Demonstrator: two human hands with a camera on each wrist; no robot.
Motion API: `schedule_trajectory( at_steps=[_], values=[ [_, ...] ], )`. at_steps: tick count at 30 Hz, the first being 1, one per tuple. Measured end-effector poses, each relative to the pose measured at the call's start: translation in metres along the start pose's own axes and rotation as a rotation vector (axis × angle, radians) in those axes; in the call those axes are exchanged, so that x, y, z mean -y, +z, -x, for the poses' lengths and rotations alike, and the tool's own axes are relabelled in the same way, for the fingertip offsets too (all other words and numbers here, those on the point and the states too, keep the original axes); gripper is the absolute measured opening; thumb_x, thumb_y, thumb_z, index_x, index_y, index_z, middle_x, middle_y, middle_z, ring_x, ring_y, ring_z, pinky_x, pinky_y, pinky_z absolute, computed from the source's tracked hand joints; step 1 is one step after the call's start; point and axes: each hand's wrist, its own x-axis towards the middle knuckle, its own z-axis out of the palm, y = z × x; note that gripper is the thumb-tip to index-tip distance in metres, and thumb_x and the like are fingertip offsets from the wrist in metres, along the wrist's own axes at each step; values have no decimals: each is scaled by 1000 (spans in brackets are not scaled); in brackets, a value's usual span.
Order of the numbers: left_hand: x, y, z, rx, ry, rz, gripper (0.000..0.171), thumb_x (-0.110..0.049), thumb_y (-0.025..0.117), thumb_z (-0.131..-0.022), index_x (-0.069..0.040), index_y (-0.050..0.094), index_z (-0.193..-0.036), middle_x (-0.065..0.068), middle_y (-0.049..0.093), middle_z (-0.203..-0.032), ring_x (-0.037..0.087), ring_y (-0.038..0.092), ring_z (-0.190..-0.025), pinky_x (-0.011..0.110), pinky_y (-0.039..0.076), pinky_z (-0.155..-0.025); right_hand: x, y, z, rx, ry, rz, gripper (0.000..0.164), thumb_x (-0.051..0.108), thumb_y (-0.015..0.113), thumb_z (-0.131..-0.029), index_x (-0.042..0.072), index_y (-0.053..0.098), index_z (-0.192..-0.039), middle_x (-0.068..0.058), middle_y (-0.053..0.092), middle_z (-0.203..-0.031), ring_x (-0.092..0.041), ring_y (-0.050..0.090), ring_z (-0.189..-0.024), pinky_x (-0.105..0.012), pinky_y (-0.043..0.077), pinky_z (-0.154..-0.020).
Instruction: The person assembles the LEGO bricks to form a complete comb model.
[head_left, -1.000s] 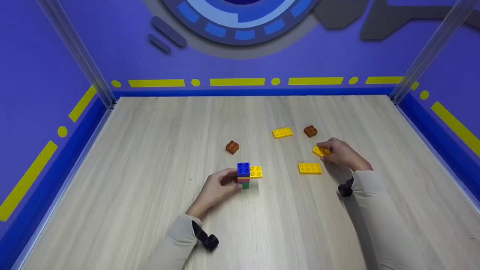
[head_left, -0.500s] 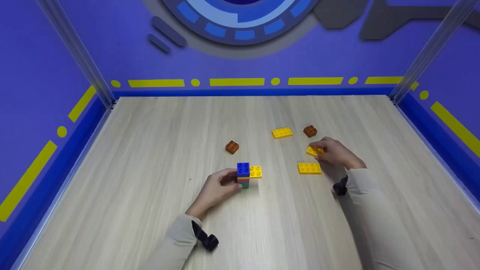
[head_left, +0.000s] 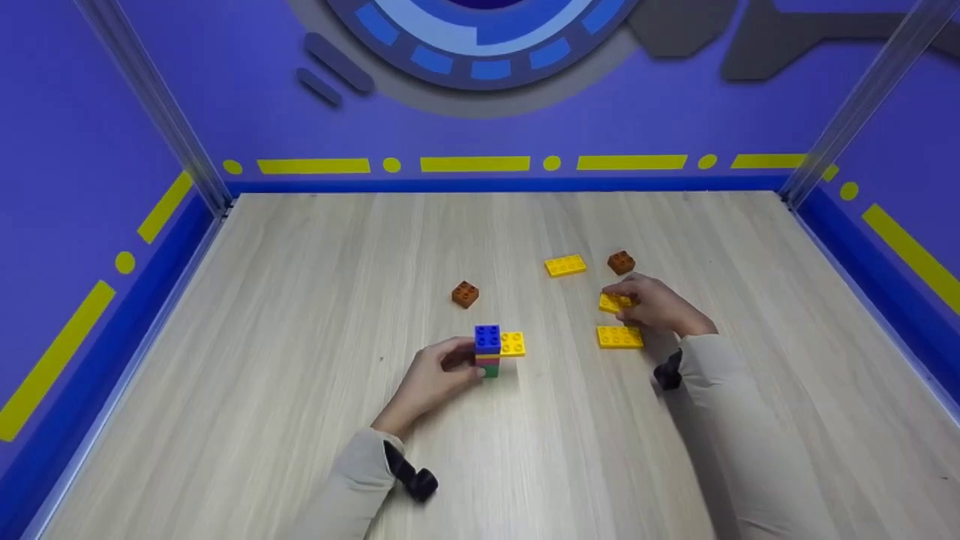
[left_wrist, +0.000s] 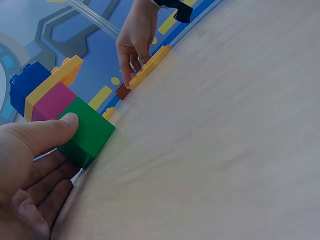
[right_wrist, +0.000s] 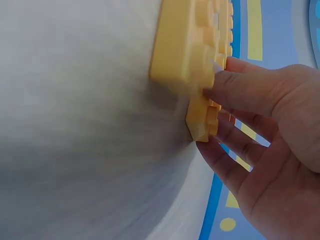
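Observation:
My left hand [head_left: 427,379] grips a small stack of toy building bricks, thumb on the green brick [left_wrist: 90,131] at its base. Above the green come a pink brick [left_wrist: 54,101], a yellow flat brick [head_left: 512,343] jutting out to the right, and a blue brick [head_left: 487,339] on top. On the right, my right hand [head_left: 664,306] holds another yellow brick [head_left: 613,302] between thumb and fingers, low over the table; the fingers hide part of it. Just nearer to me lies a yellow eight-stud brick [head_left: 619,337], large in the foreground of the right wrist view.
Farther back lie another yellow brick [head_left: 565,265] and a brown brick [head_left: 621,262], the latter just behind the right hand. A second brown brick [head_left: 465,295] sits beyond the stack. Blue-purple panels [head_left: 480,135] wall in the wooden table [head_left: 300,300] at the back and sides.
My right hand has slid left with the yellow brick, which now sits behind the eight-stud one. The left hand and the stack have stayed in place.

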Motion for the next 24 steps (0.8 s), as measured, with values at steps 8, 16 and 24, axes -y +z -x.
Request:
schedule_trajectory(
  at_steps=[8,16,24],
  values=[
    [1,1,-2,-6,5,-6,44,-18,74,-83,-12,62,-126,8,65,-124,22,60,-117,32,48,-101,10,4,-7,34,-22,1,44,-2,63,-87,4,59,-130,-17,59,-120,-27,53,-100,-46,49,-93],
    [2,1,0,-3,0,30,44,-15,74,-84,-11,61,-126,10,65,-124,23,61,-116,32,50,-100,19,11,-12,30,-82,15,42,-4,67,-84,1,62,-126,-15,63,-114,-27,57,-100,-45,53,-92],
    [-35,-2,14,-8,-5,18,41,-4,69,-85,-1,60,-125,19,63,-124,31,60,-116,43,48,-102,26,13,-16,53,-81,7,39,-1,68,-86,1,63,-124,-15,62,-117,-28,58,-107,-46,51,-96]
  ],
)
